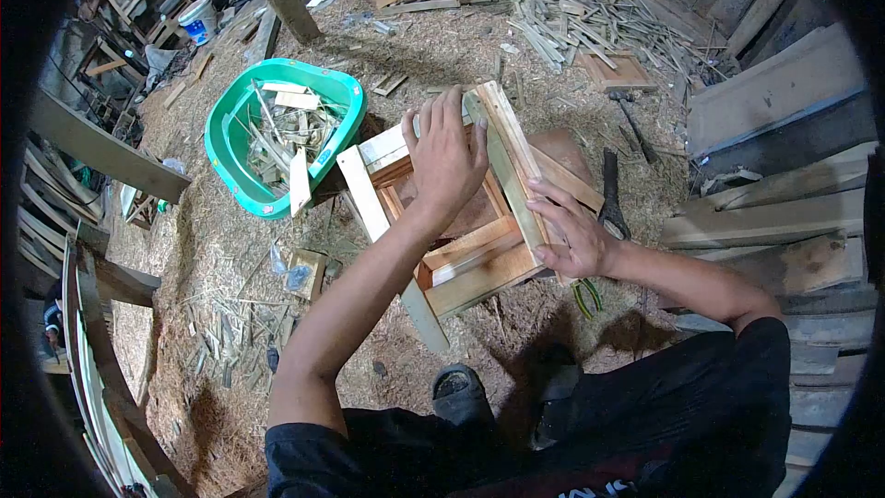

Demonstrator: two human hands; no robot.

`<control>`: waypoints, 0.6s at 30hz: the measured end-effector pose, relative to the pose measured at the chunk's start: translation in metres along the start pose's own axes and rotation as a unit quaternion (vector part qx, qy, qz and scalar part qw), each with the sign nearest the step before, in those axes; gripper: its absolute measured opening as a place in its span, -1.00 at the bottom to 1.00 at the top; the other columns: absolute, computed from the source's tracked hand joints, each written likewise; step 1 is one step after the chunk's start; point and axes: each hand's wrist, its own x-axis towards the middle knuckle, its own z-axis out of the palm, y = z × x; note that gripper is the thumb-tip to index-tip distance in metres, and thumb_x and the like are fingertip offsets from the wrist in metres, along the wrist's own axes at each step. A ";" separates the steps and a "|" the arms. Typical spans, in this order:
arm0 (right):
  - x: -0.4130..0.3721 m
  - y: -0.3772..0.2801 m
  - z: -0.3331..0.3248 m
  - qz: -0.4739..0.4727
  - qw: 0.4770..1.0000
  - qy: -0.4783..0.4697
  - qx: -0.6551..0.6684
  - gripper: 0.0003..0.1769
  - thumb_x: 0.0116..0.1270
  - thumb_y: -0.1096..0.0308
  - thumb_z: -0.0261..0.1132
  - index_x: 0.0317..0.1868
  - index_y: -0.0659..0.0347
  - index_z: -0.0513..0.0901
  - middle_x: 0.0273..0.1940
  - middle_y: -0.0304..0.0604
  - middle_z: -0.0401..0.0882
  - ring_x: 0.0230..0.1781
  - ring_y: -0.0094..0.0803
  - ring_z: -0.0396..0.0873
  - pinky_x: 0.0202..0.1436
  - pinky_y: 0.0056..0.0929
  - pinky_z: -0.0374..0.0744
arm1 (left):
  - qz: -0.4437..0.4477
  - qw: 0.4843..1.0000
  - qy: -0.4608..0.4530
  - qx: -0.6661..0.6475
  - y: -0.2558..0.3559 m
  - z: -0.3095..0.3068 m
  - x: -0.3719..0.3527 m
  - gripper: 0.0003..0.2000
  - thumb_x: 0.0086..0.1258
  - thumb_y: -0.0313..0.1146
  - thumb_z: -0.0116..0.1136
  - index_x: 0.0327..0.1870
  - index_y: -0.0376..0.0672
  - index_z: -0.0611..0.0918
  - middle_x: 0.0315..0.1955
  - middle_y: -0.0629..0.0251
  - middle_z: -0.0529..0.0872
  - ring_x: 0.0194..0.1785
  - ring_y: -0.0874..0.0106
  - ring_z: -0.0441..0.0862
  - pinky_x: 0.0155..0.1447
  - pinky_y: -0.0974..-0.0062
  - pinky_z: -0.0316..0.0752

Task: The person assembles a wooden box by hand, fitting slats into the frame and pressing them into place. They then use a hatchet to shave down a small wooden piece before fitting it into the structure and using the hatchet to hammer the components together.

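Note:
A small wooden frame [475, 293], built of pale slats with reddish inner pieces, stands tilted in front of me. My left hand [444, 161] grips its far rail, with the fingers over the wood and the thumb beside the right-hand boards. Along the frame's right side runs a long wooden board [512, 152], greenish on one face. My right hand [576, 235] is closed around the near part of this board, fingers on top. Where the thumbs press is partly hidden. A pair of green-handled pliers [587, 298] lies on the ground below my right hand.
A green tub [221, 166] full of wood scraps stands at the left. A hammer [634, 124] and a dark-handled tool [610, 189] lie at the right. Stacked boards [765, 226] line the right side. Scrap sticks [572, 23] are heaped behind, and sawdust covers the floor.

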 end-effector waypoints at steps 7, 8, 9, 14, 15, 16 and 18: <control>-0.002 -0.005 0.001 -0.004 1.000 0.021 0.011 -0.19 0.34 0.13 0.35 0.44 0.32 0.17 0.45 0.27 0.09 0.48 0.17 0.18 0.51 -0.01 0.22 | 0.001 1.000 -0.003 0.000 0.005 -0.006 -0.001 -0.50 0.47 -0.15 0.09 0.35 -0.16 0.41 0.24 0.07 0.51 0.38 0.08 0.36 0.47 -0.11 0.00; -0.002 -0.007 0.002 -0.002 1.000 0.023 0.011 -0.17 0.34 0.11 0.36 0.44 0.31 0.16 0.46 0.27 0.08 0.48 0.17 0.17 0.52 0.00 0.21 | -0.001 1.000 -0.007 0.001 0.005 -0.007 -0.002 -0.50 0.47 -0.15 0.09 0.35 -0.16 0.41 0.24 0.07 0.51 0.38 0.09 0.36 0.47 -0.11 0.00; -0.001 -0.008 0.001 -0.001 1.000 0.027 0.014 -0.15 0.31 0.07 0.38 0.44 0.30 0.19 0.47 0.27 0.07 0.49 0.18 0.15 0.52 0.00 0.20 | -0.001 1.000 -0.005 0.003 0.005 -0.007 -0.003 -0.50 0.47 -0.14 0.09 0.35 -0.16 0.41 0.24 0.07 0.51 0.38 0.09 0.36 0.47 -0.11 0.00; 0.000 -0.007 -0.002 0.000 0.999 0.005 -0.036 -0.13 0.20 -0.05 0.48 0.40 0.22 0.39 0.49 0.27 0.02 0.53 0.23 0.06 0.53 0.04 0.18 | 0.004 1.000 0.007 0.011 0.003 -0.003 0.000 -0.50 0.47 -0.13 0.08 0.36 -0.15 0.42 0.23 0.06 0.52 0.38 0.10 0.36 0.47 -0.09 -0.01; 0.000 -0.007 -0.002 0.008 1.000 0.004 -0.030 -0.15 0.19 -0.04 0.48 0.39 0.21 0.42 0.50 0.27 0.01 0.54 0.23 0.05 0.53 0.05 0.18 | 0.005 1.000 0.006 0.011 0.003 -0.002 0.001 -0.50 0.47 -0.13 0.08 0.36 -0.15 0.42 0.23 0.06 0.52 0.38 0.10 0.36 0.47 -0.09 -0.01; 0.000 -0.008 -0.003 0.015 1.000 0.003 -0.024 -0.17 0.19 -0.04 0.49 0.38 0.21 0.44 0.50 0.27 0.00 0.54 0.24 0.04 0.53 0.05 0.18 | 0.005 1.000 0.006 0.011 0.002 -0.002 0.001 -0.50 0.47 -0.13 0.08 0.36 -0.14 0.42 0.23 0.06 0.52 0.38 0.10 0.36 0.47 -0.09 -0.02; 0.000 -0.008 -0.002 0.021 1.000 0.004 -0.018 -0.19 0.19 -0.03 0.48 0.36 0.20 0.47 0.50 0.26 0.01 0.54 0.24 0.03 0.54 0.07 0.16 | 0.009 1.000 0.008 0.012 0.002 -0.001 0.001 -0.50 0.46 -0.13 0.08 0.35 -0.15 0.42 0.22 0.06 0.52 0.37 0.10 0.37 0.47 -0.09 -0.02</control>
